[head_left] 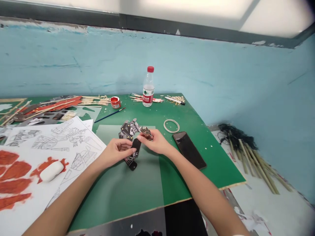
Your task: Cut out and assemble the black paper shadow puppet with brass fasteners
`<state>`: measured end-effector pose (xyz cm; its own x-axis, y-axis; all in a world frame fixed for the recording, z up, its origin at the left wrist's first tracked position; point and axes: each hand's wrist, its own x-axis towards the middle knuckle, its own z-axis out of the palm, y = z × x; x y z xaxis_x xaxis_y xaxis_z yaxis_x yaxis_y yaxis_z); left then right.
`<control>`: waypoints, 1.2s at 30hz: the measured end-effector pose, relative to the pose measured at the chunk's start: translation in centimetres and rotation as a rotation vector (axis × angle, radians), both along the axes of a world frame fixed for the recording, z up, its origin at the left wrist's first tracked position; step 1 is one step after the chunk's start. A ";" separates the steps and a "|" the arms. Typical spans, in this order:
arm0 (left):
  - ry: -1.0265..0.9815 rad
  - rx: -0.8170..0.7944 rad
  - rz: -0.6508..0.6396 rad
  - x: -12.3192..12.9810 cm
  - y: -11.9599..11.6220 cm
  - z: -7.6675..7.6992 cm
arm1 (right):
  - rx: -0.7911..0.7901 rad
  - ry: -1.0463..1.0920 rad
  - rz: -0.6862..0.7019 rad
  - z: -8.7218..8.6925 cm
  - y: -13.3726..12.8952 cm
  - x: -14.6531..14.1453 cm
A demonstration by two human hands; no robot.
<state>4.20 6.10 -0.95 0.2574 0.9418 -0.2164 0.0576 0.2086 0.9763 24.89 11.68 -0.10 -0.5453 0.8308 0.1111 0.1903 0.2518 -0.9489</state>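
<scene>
My left hand [119, 151] is closed on a black-and-white patterned cut-out figure [131, 127] with jointed-looking flat pieces. One plain black rounded strip [136, 147] of it stands up between my two hands, and another black end hangs below my left fingers. Close beside it, my right hand [155, 141] pinches a small shiny brownish-grey piece [146, 131]; its exact kind is unclear. My right fingertips are near the top of the black strip, and I cannot tell whether they touch it. A translucent sheet [137, 186] lies beneath my hands on the green table [187, 114].
To the right lie a phone [189, 150] and a white ring [171, 126]. Behind stand a water bottle [148, 88] and a red paint jar [115, 102], with a brush [110, 115] nearby. Line drawings [83, 137], a white mouse-shaped object [51, 171] and sticks [59, 105] occupy the left.
</scene>
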 end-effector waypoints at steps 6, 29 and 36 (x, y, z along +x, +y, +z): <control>0.015 0.017 -0.027 1.2 -0.6 0.4 | 0.082 -0.203 -0.032 -0.1 0.1 0.5; 0.013 0.074 0.108 0.7 -0.5 -0.6 | 0.207 -0.510 -0.071 0.9 0.4 1.8; 0.004 0.082 0.120 0.6 -0.5 -0.7 | 0.202 -0.555 -0.081 0.9 0.5 1.6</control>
<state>4.84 5.64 -1.68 0.1412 0.9803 -0.1378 0.0412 0.1333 0.9902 26.49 12.14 0.81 -0.5025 0.8645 -0.0125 0.6705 0.3805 -0.6369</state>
